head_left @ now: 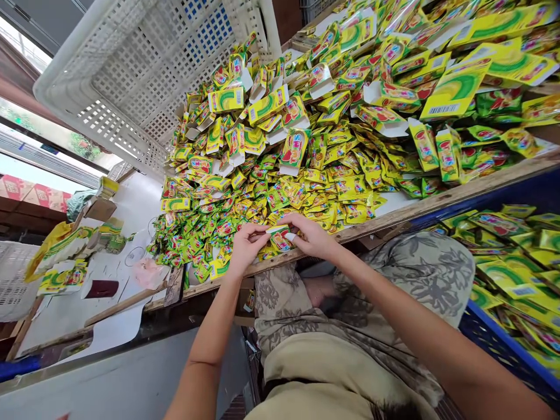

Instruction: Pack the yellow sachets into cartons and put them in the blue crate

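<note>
Both hands met at the lower centre of the frame, over the bench's near edge. The fingers of the left hand [244,248] and right hand [311,236] pinched a small carton [279,238] between them. A loosened pinch there could drop the carton into the lap, and a nudge might spill the heaped sachets [280,192] beside it. The bench [437,201] was wood-edged. A white crate [131,76] leaned at upper left, a blue crate [499,335] sat at lower right, and windows [30,172] lit the far left.
</note>
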A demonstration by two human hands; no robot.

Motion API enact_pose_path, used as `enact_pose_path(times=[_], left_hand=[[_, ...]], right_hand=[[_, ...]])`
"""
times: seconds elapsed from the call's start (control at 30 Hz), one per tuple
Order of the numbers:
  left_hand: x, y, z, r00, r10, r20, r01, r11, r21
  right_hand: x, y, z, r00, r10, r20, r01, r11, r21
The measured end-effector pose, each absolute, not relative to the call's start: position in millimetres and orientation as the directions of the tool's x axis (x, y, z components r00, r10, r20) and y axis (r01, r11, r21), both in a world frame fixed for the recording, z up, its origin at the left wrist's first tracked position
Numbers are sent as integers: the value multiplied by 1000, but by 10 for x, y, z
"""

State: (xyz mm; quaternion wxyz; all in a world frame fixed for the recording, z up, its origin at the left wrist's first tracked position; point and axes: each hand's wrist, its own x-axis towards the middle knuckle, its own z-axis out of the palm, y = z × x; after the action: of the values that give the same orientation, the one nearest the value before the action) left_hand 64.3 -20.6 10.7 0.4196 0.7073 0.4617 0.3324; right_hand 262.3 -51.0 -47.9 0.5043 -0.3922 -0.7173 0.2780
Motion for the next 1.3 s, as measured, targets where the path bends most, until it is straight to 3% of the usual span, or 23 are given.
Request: enact_pose_path(times=[0.13, 0.37, 0.73, 0.9, 1.13, 1.3], left_hand=[[593, -169, 173, 419, 900, 123, 418, -311, 854], [584, 24, 393, 571, 820, 42, 551, -420, 721], [663, 134, 522, 620, 779, -93, 623, -416, 663], [700, 218, 587, 626, 748, -219, 702, -420, 575], [855, 270, 741, 702, 661, -267, 703, -579, 413], [961, 264, 813, 689, 660, -301, 723, -593, 355]], right_hand=[[2613, -522, -392, -197, 812, 549, 316, 583, -749], [2548, -563, -292, -248, 791, 559, 517, 596, -614], [2511, -511, -284, -239, 798, 554, 490, 591, -640], [2511, -508, -276, -242, 796, 555, 482, 595, -643], [2509, -507, -277, -259, 813, 522, 492, 576, -652], [2508, -496, -266, -261, 823, 504, 495, 563, -662]])
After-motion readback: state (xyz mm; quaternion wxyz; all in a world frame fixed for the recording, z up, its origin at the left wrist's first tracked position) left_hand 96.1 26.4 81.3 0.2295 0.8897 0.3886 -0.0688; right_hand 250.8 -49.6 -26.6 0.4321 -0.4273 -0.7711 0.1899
